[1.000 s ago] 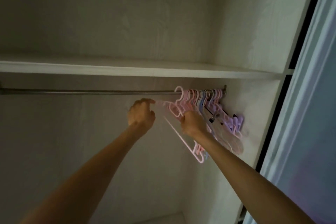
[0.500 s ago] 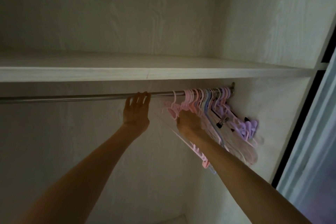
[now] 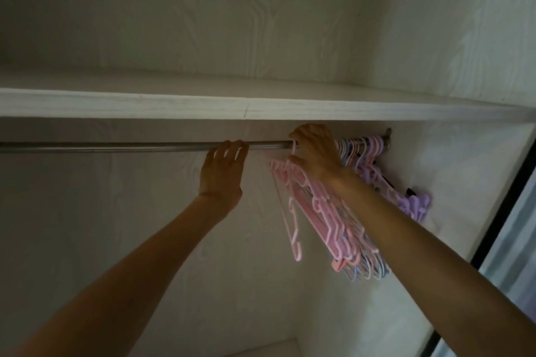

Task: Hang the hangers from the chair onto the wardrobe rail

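Inside a pale wood-grain wardrobe, under a shelf point(image 3: 203, 104), the left hand point(image 3: 222, 174) rests relaxed fingers on the metal rail point(image 3: 116, 147); the right hand point(image 3: 314, 151) pinches a pink hanger's hook among hangers point(image 3: 333, 220) bunched at the rail's right end

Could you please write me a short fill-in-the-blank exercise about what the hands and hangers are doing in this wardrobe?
1. The hangers are bunched at the ____ end of the rail.
2. The left hand touches the ____.
3. The right hand pinches a ____ hanger's hook.
4. Directly above the rail runs a white ____.

Missing words: right; rail; pink; shelf
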`<state>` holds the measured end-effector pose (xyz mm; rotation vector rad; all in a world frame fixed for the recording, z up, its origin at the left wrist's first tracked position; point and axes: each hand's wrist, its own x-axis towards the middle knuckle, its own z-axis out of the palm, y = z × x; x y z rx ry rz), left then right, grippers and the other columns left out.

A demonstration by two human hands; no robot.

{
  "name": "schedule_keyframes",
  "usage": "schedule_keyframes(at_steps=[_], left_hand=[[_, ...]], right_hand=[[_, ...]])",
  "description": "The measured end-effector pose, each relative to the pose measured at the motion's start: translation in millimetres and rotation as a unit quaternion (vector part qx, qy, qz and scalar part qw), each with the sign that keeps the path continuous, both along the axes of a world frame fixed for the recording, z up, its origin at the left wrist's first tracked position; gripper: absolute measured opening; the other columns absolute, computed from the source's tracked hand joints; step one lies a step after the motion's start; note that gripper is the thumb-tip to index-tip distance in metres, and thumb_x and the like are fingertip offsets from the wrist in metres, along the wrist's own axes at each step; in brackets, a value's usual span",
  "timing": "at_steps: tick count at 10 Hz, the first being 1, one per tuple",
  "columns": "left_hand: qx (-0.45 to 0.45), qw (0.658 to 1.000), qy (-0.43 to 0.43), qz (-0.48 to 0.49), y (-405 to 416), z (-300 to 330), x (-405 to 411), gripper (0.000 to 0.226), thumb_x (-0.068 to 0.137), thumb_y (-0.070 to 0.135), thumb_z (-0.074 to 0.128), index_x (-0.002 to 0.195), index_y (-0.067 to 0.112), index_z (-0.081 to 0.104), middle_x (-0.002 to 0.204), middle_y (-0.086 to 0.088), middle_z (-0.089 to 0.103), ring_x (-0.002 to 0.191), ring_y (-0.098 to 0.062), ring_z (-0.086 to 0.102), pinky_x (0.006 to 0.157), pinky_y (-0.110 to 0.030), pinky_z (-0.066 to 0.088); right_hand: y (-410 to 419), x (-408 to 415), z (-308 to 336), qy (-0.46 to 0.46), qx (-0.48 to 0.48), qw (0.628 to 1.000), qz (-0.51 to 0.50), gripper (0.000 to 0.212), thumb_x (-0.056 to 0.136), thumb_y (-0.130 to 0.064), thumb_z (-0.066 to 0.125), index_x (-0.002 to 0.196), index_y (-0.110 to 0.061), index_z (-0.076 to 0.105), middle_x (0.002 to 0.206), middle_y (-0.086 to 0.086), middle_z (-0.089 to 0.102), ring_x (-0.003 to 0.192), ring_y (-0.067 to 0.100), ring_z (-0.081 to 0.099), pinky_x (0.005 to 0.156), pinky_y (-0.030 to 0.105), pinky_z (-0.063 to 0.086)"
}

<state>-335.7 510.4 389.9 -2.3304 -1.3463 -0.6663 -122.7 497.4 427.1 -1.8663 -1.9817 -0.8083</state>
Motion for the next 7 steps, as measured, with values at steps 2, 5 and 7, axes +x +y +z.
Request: schedule_keyframes(at_steps=[2,5,7], left_hand=[[-0.015,1.000,0.004,0.013,-0.8,2.2,3.1,0.087,0.083,0.014,0.062,0.151,0.016,0.007,0.158,-0.001,0.013,0.146,-0.022,0.013,0.120,-0.033,0.011],[0.009,0.999,-0.028,-0.030,-7.7,-3.6,-2.8,0.089,0.079,0.012,0.066,0.151,0.018,0.013,0.158,-0.003,0.013,0.146,-0.023,0.015,0.120,-0.037,0.011],[0.022,0.967,-0.190,-0.168,-100.2,-103.9,-66.0,0.049,0.087,0.030,0.050,0.135,0.022,0.045,0.140,0.001,0.046,0.123,-0.018,0.048,0.106,-0.025,0.034]], right_hand=[[-2.9,32.6,6.2,-0.015,-0.004,1.000,-0.004,0.054,0.077,-0.038,0.070,0.126,-0.021,0.055,0.124,0.005,0.054,0.119,0.026,0.045,0.102,0.038,0.026],[-17.5,26.4,5.3,0.041,-0.008,0.999,0.031,0.064,0.079,-0.040,0.067,0.135,-0.019,0.045,0.133,0.007,0.049,0.125,0.028,0.041,0.106,0.039,0.026],[-129.6,22.4,-21.9,0.128,0.014,0.984,0.123,0.034,0.080,-0.035,0.060,0.106,-0.015,0.068,0.113,0.003,0.062,0.106,0.018,0.056,0.092,0.027,0.039]])
